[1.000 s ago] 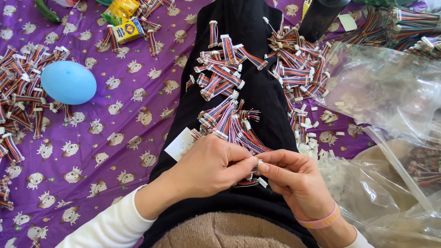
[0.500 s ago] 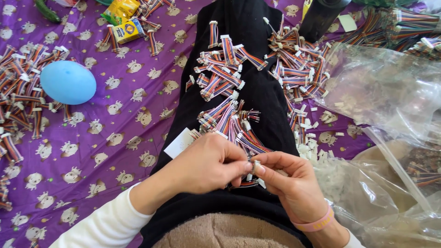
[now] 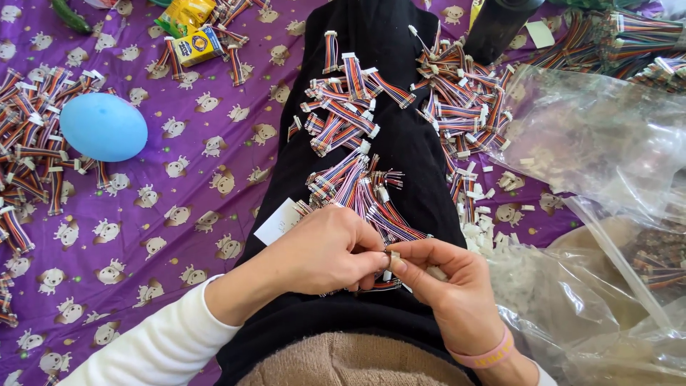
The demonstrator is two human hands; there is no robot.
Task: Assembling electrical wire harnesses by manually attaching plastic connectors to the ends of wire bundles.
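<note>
We're pinching one striped ribbon cable (image 3: pixel 389 259) between both hands: left hand (image 3: pixel 325 250) curled nearly shut on it, right hand (image 3: pixel 446 282) closed fingertip-to-thumb on the same piece. It's looking light and floppy, with small stiff white plugs, so we're gripping at the plug end. Just beyond the hands, loose cables (image 3: pixel 357 182) are crowding the black cloth (image 3: pixel 400 136); clear plastic bags (image 3: pixel 607 143) are hemming in the right hand, with more room past the left hand on the purple sheet (image 3: pixel 179 214).

Blue balloon (image 3: pixel 103 126), yellow packet (image 3: pixel 191 28), clear plastic bags (image 3: pixel 600 136) on purple cloth (image 3: pixel 179 214)

left hand (image 3: pixel 321 250): fingers curled, tips pinched | right hand (image 3: pixel 446 282): palm up, thumb and forefinger pinched | fingertips of both touch at centre
</note>
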